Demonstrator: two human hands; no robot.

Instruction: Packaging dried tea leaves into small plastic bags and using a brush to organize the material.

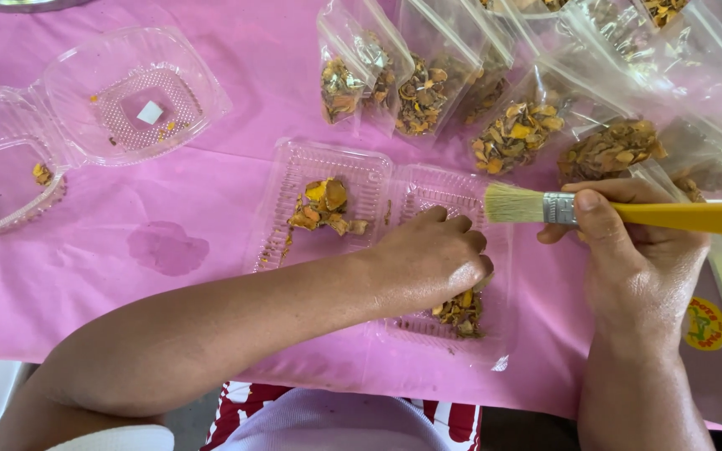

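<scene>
Bent across the near edge of the desk (85, 276), my left forearm brings my left hand (432, 255) down knuckles-up inside the open clear clamshell tray (353, 167), fingers curled onto a small heap of dried orange-brown pieces (461, 313) in its right half; I cannot tell whether they pinch any. That hand also pins the light tray flat on the pink cloth. My right hand (637, 250) is wrapped around the yellow handle of a paintbrush (545, 207), thumb on the metal band, bristles level and pointing left just above my left knuckles, clear of the heap. A second heap of pieces (323, 207) sits in the tray's left half.

Beyond the tray, a row of clear bags (511, 134) filled with the same dried pieces leans close together, crowding the far right. Far left lies another open clamshell (127, 92), nearly bare, apart from the work. Between them pink cloth with a damp stain (167, 248) leaves room on my left; the desk's near edge runs just under my wrists.
</scene>
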